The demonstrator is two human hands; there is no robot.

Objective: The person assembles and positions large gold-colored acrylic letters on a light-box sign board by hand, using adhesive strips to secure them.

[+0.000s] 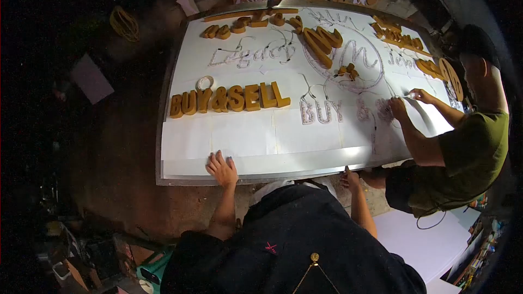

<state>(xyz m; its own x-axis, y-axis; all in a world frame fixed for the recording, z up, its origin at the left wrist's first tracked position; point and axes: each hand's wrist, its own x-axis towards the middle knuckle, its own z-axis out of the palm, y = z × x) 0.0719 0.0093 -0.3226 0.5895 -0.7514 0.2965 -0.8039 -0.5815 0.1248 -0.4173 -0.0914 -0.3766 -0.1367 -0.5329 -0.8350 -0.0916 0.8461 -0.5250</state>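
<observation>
Along the near edge of the white board (245, 136): left hand (222, 170) is palm down toward the left end, fingers spread apart, touching the surface, nothing visible under it. Right hand (350, 179) is at the same edge, farther right, one finger up at the border, the rest curled lower down. Can't tell if it's clamped on the edge or just resting.

Board lies flat in front of the wearer. Gold BUY&SELL letters (235, 99) sit in a row on its left half, beyond the left hand and well apart from it. Tape roll (199, 84) is just beyond the Y; contact unclear. Right of that row: outlined BUY letters (308, 113) with wires (305, 83) running off them. Outlined Legacy lettering (220, 58) farther back. Large gold M (322, 43) is near the far middle, tilted.

Co-worker (473, 144) in olive tee leans in from the right, both hands over the board, near the outlined letters. What the fingers hold is too small to tell.
</observation>
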